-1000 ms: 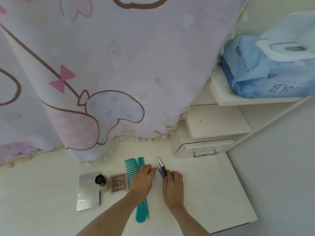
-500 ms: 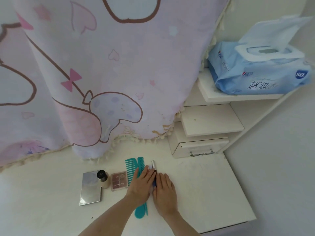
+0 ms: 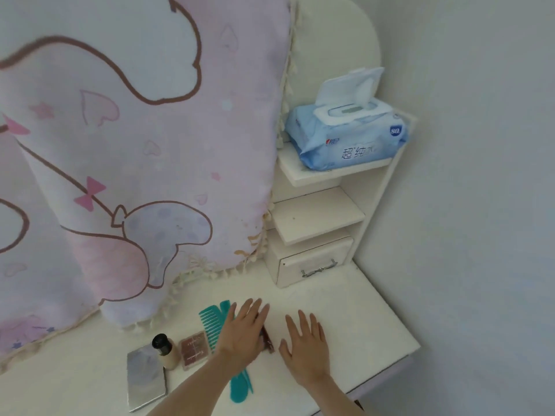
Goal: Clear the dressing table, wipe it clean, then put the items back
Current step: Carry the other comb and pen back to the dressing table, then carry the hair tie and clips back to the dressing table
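On counter (image 3: 354, 319), near edge: left hand (image 3: 244, 334) flat, fingers spread, over teal comb (image 3: 211, 321); right hand (image 3: 306, 346) flat, spread, empty. Brown stick (image 3: 267, 340) between hands. Palette (image 3: 193, 349), bottle (image 3: 163, 349), mirror (image 3: 145, 376) left. Wipes pack (image 3: 345, 136) on far shelf.

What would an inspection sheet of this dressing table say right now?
Surface: white tabletop, right part bare.
Job's things: teal comb, brown palette, black-capped bottle and silver mirror lie in a row; a dark slim item shows between the hands.
Clutter: wet wipes pack, lid open, on the top shelf.
Grippers: left hand flat over the comb; right hand flat, fingers spread, on the table.
Cables: nothing seen.
Surroundings: patterned pink cloth hanging behind; small drawer shut.
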`<action>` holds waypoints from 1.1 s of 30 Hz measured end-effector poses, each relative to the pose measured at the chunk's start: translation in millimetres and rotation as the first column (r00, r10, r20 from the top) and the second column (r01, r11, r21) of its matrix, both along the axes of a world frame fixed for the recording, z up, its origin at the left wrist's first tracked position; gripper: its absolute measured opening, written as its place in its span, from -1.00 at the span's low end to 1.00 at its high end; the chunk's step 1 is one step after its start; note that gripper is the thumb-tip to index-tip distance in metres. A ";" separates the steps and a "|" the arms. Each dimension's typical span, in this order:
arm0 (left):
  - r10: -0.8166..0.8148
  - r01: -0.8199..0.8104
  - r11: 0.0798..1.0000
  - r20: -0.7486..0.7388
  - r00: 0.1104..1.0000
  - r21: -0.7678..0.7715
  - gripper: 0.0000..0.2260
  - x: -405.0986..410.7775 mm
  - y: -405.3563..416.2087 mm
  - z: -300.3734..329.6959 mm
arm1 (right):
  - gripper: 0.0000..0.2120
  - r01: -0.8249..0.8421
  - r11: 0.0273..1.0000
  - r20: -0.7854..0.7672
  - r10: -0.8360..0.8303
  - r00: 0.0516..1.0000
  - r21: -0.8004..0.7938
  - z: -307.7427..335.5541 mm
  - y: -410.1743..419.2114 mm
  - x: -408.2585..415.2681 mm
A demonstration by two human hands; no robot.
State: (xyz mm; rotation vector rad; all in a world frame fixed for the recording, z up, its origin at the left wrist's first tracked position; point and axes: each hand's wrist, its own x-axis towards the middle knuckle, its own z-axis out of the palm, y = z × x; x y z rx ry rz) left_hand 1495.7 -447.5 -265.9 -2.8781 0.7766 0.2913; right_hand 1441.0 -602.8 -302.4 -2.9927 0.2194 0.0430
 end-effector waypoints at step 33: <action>-0.830 0.743 -0.555 0.304 -0.467 -0.375 -0.53 -873.2 -285.6 105.3 | -0.55 0.803 -0.595 0.290 -0.765 -0.575 0.021 124.9 -30.3 -951.4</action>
